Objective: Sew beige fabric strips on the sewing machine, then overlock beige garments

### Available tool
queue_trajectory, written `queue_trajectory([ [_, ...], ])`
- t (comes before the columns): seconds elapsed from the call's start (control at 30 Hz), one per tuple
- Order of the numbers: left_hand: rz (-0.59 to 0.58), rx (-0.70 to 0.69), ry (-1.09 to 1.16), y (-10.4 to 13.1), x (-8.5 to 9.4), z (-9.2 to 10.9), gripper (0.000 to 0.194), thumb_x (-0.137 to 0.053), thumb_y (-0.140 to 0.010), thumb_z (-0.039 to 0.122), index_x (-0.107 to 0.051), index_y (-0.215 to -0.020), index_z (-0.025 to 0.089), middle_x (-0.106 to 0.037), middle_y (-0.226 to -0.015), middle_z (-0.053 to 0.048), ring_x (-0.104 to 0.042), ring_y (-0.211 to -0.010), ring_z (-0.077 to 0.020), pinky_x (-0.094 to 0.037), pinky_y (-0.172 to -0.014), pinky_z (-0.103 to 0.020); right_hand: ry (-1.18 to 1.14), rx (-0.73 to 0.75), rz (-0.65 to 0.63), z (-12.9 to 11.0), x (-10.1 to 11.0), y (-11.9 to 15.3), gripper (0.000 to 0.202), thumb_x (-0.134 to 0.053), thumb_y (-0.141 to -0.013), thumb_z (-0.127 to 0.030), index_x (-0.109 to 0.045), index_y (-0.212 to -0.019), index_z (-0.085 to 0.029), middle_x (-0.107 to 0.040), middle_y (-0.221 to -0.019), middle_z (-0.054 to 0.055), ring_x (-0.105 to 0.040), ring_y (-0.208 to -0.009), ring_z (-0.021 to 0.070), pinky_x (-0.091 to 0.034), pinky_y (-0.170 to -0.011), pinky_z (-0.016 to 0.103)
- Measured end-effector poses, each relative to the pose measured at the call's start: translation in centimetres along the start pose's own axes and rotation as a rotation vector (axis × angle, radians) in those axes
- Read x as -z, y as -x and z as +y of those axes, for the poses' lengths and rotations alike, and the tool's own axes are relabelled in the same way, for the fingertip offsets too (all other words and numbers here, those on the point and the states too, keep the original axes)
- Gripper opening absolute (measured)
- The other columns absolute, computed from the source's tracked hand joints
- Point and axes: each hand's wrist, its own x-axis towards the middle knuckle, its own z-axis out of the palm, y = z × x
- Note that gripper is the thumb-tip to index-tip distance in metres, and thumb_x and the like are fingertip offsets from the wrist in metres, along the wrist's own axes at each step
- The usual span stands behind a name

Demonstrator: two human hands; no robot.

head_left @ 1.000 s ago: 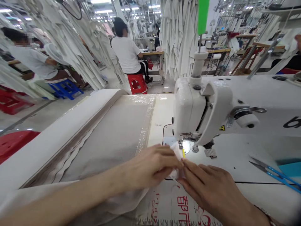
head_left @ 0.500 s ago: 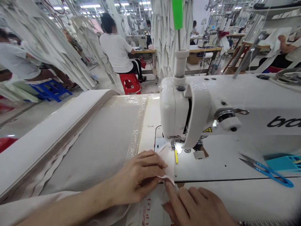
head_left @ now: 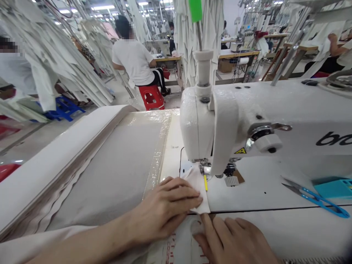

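1. As I follow from afar through the head view, I take the presser foot [head_left: 205, 168] of the white sewing machine [head_left: 198, 124] as the dial's centre.
2. At six o'clock lies the small white cloth [head_left: 202, 205], flat, its far end reaching the foot; whether it runs under the needle I cannot tell. A yellow strip [head_left: 205, 183] lies at its right edge.
3. My left hand [head_left: 167, 205], between seven and eight o'clock, rests over that cloth, palm down, fingers together; I cannot tell whether its thumb pinches anything beneath.
4. My right hand [head_left: 229, 238], toward five o'clock, has its forefinger out to the near edge of the cloth, a narrow gap to the thumb, the other fingers curled.
5. Between three and four o'clock, blue-handled snips [head_left: 316, 200] lie on the desk [head_left: 288, 229], near a turquoise box [head_left: 332, 189].
6. Toward nine o'clock spreads a layered pile of pale grey fabric [head_left: 115, 157].
7. Toward eleven o'clock, well apart, a co-worker [head_left: 133, 60] sits on a red stool [head_left: 151, 97].
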Motion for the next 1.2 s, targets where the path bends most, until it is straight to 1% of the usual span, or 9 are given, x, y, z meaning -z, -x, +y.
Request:
queue_trajectory([
  [0.13, 0.019, 0.006, -0.001, -0.4, 0.3, -1.3, 0.031, -0.048, -0.094, 0.014, -0.067, -0.117, 0.022, -0.071, -0.118, -0.005, -0.061, -0.107, -0.0207, -0.048, -0.093, -0.036, 0.075, 0.030, 0.032, 0.5, -0.2, -0.4, 0.028, -0.046, -0.097, -0.022, -0.059, -0.117, -0.008, -0.062, -0.064, 0.000, -0.059, -0.050, 0.0181, -0.038, -0.044, 0.034],
  [0.3, 0.046, -0.099, 0.006, -0.4, 0.3, -1.5, 0.032, -0.050, -0.092, 0.009, -0.066, -0.119, 0.020, -0.073, -0.113, -0.005, -0.061, -0.111, -0.0219, -0.044, -0.097, -0.038, 0.129, 0.117, -0.023, 0.5, 1.1, -0.6, 0.030, -0.053, -0.092, -0.020, -0.062, -0.118, -0.007, -0.067, -0.069, 0.001, -0.061, -0.053, 0.0155, -0.041, -0.045, 0.030],
  [0.4, 0.070, -0.026, 0.157, -0.4, 0.3, -1.6, 0.032, -0.051, -0.092, 0.009, -0.068, -0.115, 0.023, -0.075, -0.108, -0.004, -0.065, -0.108, -0.0197, -0.048, -0.096, -0.036, 0.078, 0.092, 0.022, 1.2, 1.1, -0.8, 0.025, -0.050, -0.094, -0.018, -0.063, -0.113, -0.009, -0.065, -0.066, 0.000, -0.061, -0.052, 0.0162, -0.038, -0.044, 0.032],
  [0.53, 0.069, 0.061, 0.307, -0.5, 0.2, -2.0, 0.028, -0.054, -0.091, 0.010, -0.072, -0.106, 0.025, -0.076, -0.106, -0.004, -0.067, -0.104, -0.0193, -0.050, -0.096, -0.037, 0.016, -0.025, 0.110, 3.2, 0.6, -1.7, 0.027, -0.041, -0.092, -0.007, -0.065, -0.102, -0.014, -0.054, -0.055, -0.004, -0.052, -0.043, 0.0147, -0.026, -0.043, 0.033],
  [0.63, 0.048, 0.040, 0.232, -0.4, 0.2, -2.1, 0.029, -0.052, -0.094, 0.012, -0.072, -0.109, 0.026, -0.074, -0.110, -0.004, -0.066, -0.106, -0.0192, -0.050, -0.095, -0.038, -0.091, -0.083, 0.031, 4.2, 0.5, -2.2, 0.039, -0.041, -0.084, 0.000, -0.065, -0.107, -0.018, -0.054, -0.055, -0.005, -0.050, -0.042, 0.0116, -0.020, -0.043, 0.032],
  [0.73, 0.058, -0.003, 0.112, -0.2, 0.2, -1.9, 0.032, -0.048, -0.096, 0.012, -0.070, -0.114, 0.026, -0.071, -0.118, -0.004, -0.061, -0.112, -0.0197, -0.049, -0.097, -0.038, -0.169, -0.084, -0.068, 4.2, 0.4, -2.4, 0.051, -0.044, -0.075, 0.002, -0.063, -0.117, -0.022, -0.057, -0.058, -0.006, -0.051, -0.044, 0.0106, -0.017, -0.044, 0.031],
  [0.83, 0.069, -0.034, 0.026, 0.0, 0.1, -1.8, 0.034, -0.047, -0.094, 0.008, -0.070, -0.114, 0.024, -0.069, -0.122, -0.004, -0.057, -0.116, -0.0207, -0.047, -0.098, -0.037, -0.193, -0.105, -0.088, 4.0, 0.4, -2.3, 0.052, -0.046, -0.076, 0.000, -0.062, -0.120, -0.023, -0.058, -0.060, -0.006, -0.052, -0.046, 0.0106, -0.016, -0.046, 0.031],
  [1.0, 0.033, -0.084, -0.025, 0.0, 0.1, -1.9, 0.051, -0.042, -0.084, -0.004, -0.068, -0.117, 0.024, -0.067, -0.126, -0.002, -0.054, -0.120, -0.0208, -0.042, -0.106, -0.040, -0.207, -0.119, -0.109, 3.9, 0.5, -2.2, 0.048, -0.047, -0.077, -0.001, -0.065, -0.116, -0.023, -0.058, -0.061, -0.006, -0.050, -0.045, 0.0105, -0.013, -0.046, 0.031],
  [1.2, -0.082, -0.060, -0.028, 0.3, 1.1, -2.3, 0.045, -0.041, -0.092, 0.004, -0.065, -0.121, 0.029, -0.070, -0.123, 0.001, -0.054, -0.124, -0.0200, -0.035, -0.113, -0.042, -0.231, -0.090, -0.153, 3.1, 0.4, -1.9, 0.051, -0.053, -0.072, -0.001, -0.065, -0.116, -0.023, -0.061, -0.062, -0.006, -0.052, -0.046, 0.0112, -0.013, -0.046, 0.032],
])
